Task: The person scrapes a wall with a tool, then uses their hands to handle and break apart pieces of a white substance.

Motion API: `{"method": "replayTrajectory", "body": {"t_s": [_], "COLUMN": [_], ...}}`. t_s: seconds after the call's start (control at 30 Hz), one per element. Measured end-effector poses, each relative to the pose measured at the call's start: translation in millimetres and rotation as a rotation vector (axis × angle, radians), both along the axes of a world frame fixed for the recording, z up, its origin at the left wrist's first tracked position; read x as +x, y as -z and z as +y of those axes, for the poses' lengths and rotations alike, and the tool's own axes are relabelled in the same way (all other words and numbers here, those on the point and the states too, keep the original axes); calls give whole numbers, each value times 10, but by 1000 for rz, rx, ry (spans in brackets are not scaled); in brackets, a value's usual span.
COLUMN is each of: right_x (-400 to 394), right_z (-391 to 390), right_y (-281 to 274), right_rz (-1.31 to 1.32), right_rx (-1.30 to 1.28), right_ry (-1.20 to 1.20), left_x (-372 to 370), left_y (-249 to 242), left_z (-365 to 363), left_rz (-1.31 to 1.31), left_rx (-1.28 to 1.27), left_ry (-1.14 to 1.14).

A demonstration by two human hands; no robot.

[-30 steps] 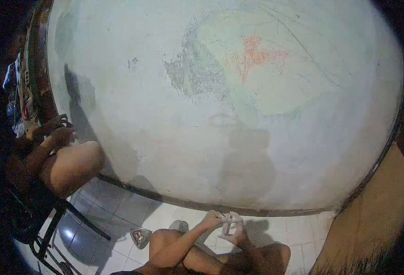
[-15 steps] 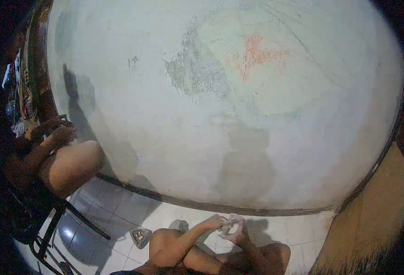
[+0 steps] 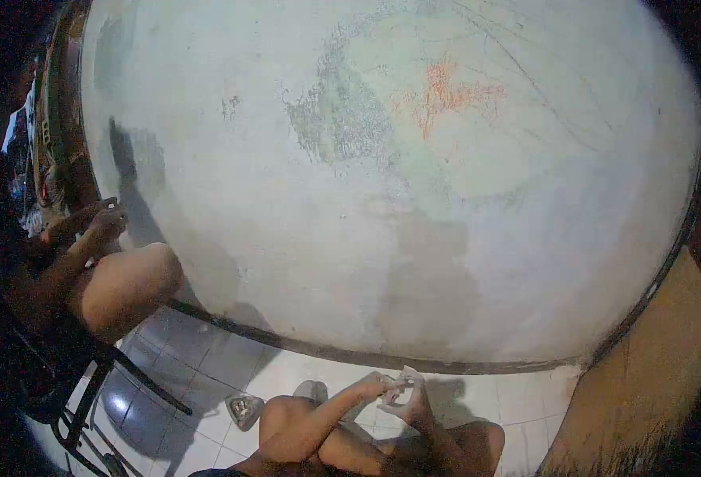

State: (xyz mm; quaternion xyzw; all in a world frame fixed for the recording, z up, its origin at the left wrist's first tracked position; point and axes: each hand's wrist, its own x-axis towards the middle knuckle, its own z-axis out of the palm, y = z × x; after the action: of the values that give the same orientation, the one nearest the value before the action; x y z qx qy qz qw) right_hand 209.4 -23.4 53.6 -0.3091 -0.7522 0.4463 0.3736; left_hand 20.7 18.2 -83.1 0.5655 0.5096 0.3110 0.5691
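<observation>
At the bottom of the frame, right of centre, a seated person's left hand (image 3: 373,387) pinches its fingers on a small pale piece (image 3: 399,388), while the right hand (image 3: 414,409) curves at its other side, how far closed I cannot tell. Bare floor tiles (image 3: 519,397) lie to the right, the dark lower edge of the wall (image 3: 287,238) runs just beyond, and orange scribbles (image 3: 446,94) mark the wall. The piece's long axis is too blurred to tell; a small tray (image 3: 245,412) sits left of the knees.
</observation>
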Motion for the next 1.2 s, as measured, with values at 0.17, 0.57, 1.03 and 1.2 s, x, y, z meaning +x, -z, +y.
{"method": "replayTrajectory", "body": {"t_s": [0.17, 0.57, 1.03, 1.2], "right_x": [-43, 7, 112, 79], "right_z": [53, 150, 210, 265], "right_y": [219, 200, 320, 223], "right_rz": [50, -67, -217, 37], "right_rx": [102, 570, 458, 571], "right_ry": [39, 212, 313, 217], "left_x": [-15, 201, 143, 134], "left_y": [52, -981, -1108, -1168], "left_z": [-8, -332, -391, -456], "left_rz": [53, -31, 58, 89], "left_rx": [3, -31, -63, -3], "left_ry": [3, -46, 96, 83]}}
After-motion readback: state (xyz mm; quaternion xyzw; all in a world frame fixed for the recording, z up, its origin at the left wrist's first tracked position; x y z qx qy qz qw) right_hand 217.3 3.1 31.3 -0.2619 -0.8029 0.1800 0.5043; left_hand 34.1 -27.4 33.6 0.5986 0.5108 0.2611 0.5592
